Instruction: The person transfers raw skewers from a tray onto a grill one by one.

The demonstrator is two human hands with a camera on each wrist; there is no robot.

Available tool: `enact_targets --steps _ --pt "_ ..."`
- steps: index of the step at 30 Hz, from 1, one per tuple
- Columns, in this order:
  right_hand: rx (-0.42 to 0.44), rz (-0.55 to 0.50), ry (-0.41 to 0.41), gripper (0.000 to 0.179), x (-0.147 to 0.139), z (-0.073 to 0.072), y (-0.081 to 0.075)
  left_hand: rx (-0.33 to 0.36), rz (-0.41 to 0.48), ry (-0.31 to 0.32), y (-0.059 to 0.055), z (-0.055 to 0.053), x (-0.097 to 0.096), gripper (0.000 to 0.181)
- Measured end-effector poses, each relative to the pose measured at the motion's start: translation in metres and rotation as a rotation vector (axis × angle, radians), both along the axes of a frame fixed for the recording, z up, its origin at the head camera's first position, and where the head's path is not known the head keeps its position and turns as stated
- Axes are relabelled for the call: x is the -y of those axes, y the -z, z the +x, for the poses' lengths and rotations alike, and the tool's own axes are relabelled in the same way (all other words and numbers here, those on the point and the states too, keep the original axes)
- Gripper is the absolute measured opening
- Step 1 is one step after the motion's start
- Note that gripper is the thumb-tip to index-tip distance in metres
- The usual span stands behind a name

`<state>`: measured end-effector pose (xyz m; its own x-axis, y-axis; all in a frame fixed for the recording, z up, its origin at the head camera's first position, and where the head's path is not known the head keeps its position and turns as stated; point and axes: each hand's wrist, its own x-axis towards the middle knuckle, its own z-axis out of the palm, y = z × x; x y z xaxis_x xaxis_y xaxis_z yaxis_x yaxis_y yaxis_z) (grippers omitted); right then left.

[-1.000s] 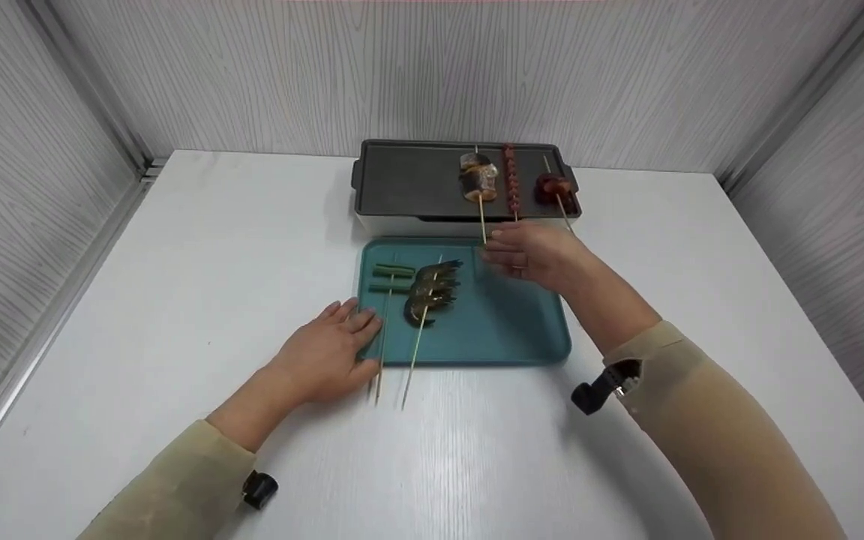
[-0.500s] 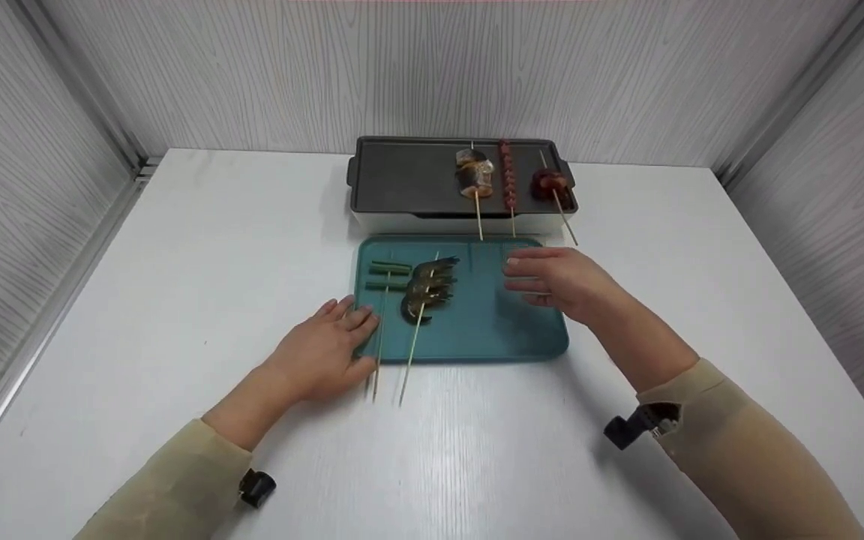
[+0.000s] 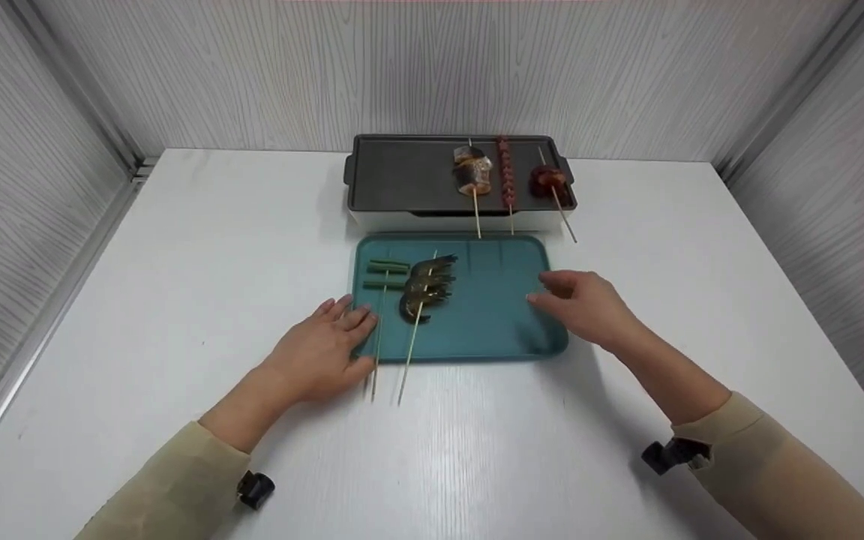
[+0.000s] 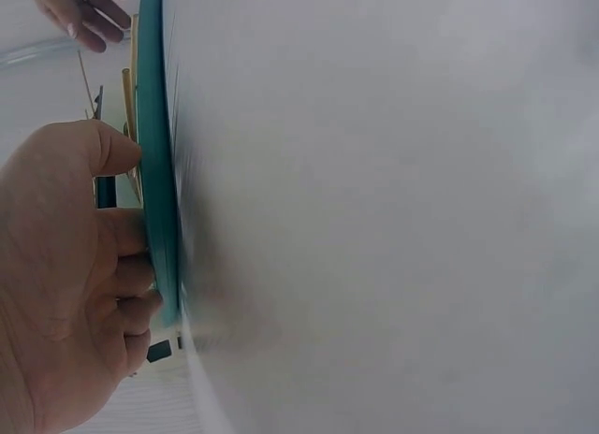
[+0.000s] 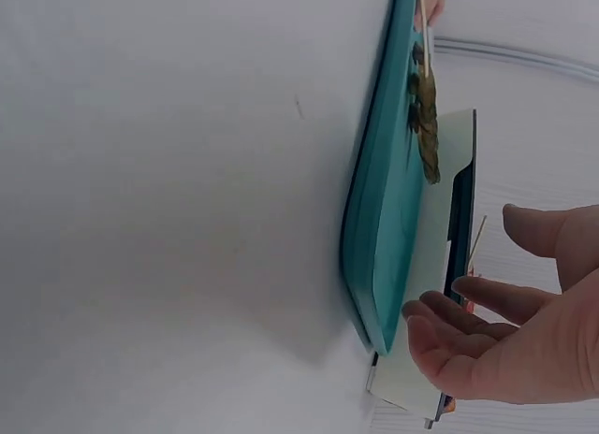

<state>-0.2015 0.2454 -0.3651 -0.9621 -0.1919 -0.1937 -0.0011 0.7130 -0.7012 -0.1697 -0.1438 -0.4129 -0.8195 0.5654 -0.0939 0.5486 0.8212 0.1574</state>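
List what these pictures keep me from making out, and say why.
Head: part of the left rim of the tray, covered by the left hand.
Head: the dark red food on the grill, too small to identify.
Left wrist: the shrimp, blocked by the tray's rim and the left hand.
Left wrist: much of the right hand, cut off by the top edge.
Right wrist: part of the grill, behind the right hand.

Grey wood-grain walls around a white table

Lit brightly, with soft shadow on tray beneath right hand. Streaked with pale glare on table, left of that hand. Hazier in wrist views.
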Motion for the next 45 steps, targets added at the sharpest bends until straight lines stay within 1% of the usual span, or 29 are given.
enact_targets --steps 4,9,12,17,19,22,25,31,37,39,41,45 --pt "-0.069 0.156 -0.061 0.071 -0.006 0.007 0.007 -0.003 0.000 0.004 0.000 0.000 0.000 0.067" --pt "-0.075 0.323 -0.186 0.094 -0.013 0.007 0.016 0.002 -0.010 0.003 0.001 -0.001 -0.001 0.068" --pt "-0.062 0.389 -0.241 0.103 -0.017 0.006 0.022 0.004 -0.007 -0.002 0.002 -0.001 -0.002 0.067" --pt "-0.081 0.450 -0.303 0.109 -0.024 0.004 0.032 0.004 0.013 -0.006 0.003 0.000 -0.002 0.066" --pt "-0.074 0.467 -0.312 0.112 -0.026 0.004 0.035 0.001 0.016 -0.004 0.003 0.000 -0.002 0.066" --pt "-0.038 0.476 -0.308 0.116 -0.028 0.003 0.038 0.001 0.019 -0.002 0.003 0.000 -0.003 0.066" --pt "-0.010 0.475 -0.303 0.117 -0.030 0.002 0.041 0.015 0.034 -0.010 0.003 0.001 -0.003 0.066" --pt "-0.003 0.466 -0.300 0.119 -0.032 0.001 0.044 0.055 0.087 -0.045 0.004 0.000 -0.005 0.066" --pt "-0.003 0.464 -0.285 0.121 -0.032 0.000 0.041 0.042 0.128 -0.047 0.002 0.001 -0.005 0.063" --pt "-0.004 0.464 -0.288 0.121 -0.031 -0.001 0.040 0.043 0.158 -0.062 0.001 0.003 -0.004 0.062" --pt "-0.009 0.467 -0.295 0.122 -0.030 -0.002 0.040 0.060 0.213 -0.088 -0.001 0.006 -0.003 0.062" --pt "-0.022 0.460 -0.310 0.120 -0.029 -0.003 0.041 0.103 0.377 -0.149 -0.008 0.015 0.000 0.063"
